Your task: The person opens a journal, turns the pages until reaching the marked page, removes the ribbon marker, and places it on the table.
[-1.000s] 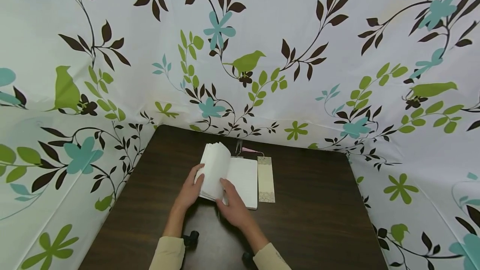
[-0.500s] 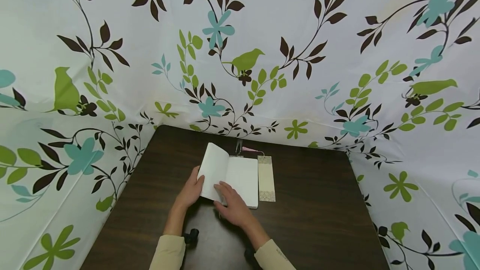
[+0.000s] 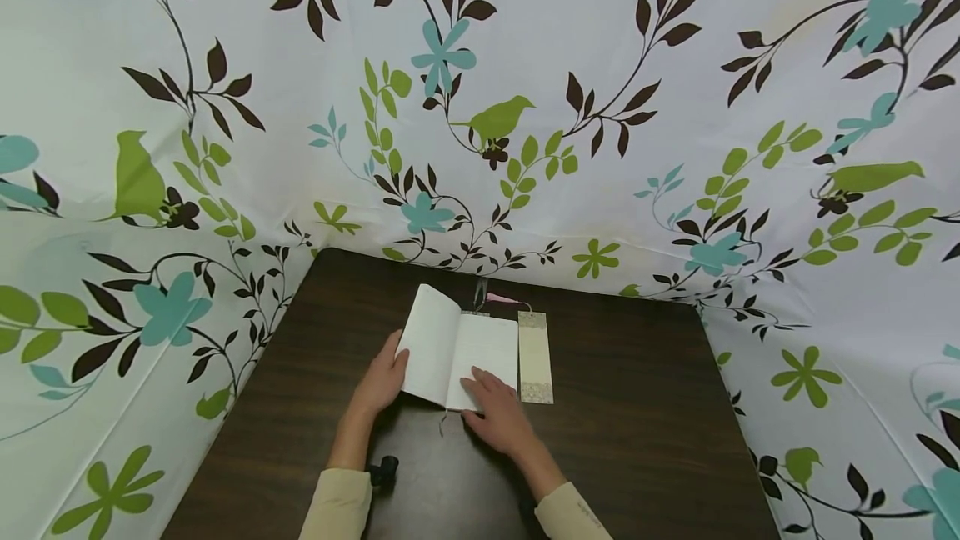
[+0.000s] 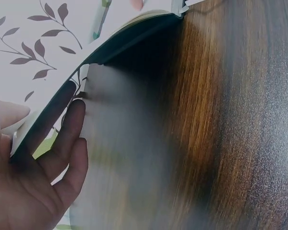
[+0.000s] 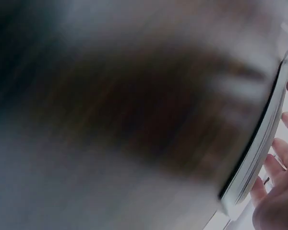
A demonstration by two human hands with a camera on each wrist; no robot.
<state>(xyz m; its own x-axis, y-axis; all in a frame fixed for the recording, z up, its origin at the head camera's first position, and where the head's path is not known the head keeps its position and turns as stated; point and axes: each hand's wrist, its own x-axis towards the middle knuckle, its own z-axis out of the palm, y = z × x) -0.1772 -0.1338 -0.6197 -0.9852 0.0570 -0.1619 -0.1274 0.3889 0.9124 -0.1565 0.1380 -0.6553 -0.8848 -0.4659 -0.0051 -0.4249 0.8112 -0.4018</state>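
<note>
A small white book [image 3: 459,347] lies open on the dark wooden table [image 3: 630,407]. My left hand [image 3: 393,367] holds its left half tilted up, thumb on the page and fingers under the cover. From the left wrist view the fingers [image 4: 69,139] lie along the dark underside of the book [image 4: 110,52]. My right hand [image 3: 489,388] rests flat on the lower part of the right page, fingers straight. The right wrist view is blurred and shows only the book's page edge [image 5: 257,153] and fingertips [image 5: 281,155].
A pale patterned bookmark [image 3: 535,357] with a pink tassel [image 3: 500,299] lies flat just right of the book. A floral curtain [image 3: 525,107] closes in the table at the back and both sides. Bare tabletop extends right and left of the book.
The fanned pages have settled onto the left half, which stays raised. My right hand slid from the spine area rightward onto the right page. The left hand kept its hold.
</note>
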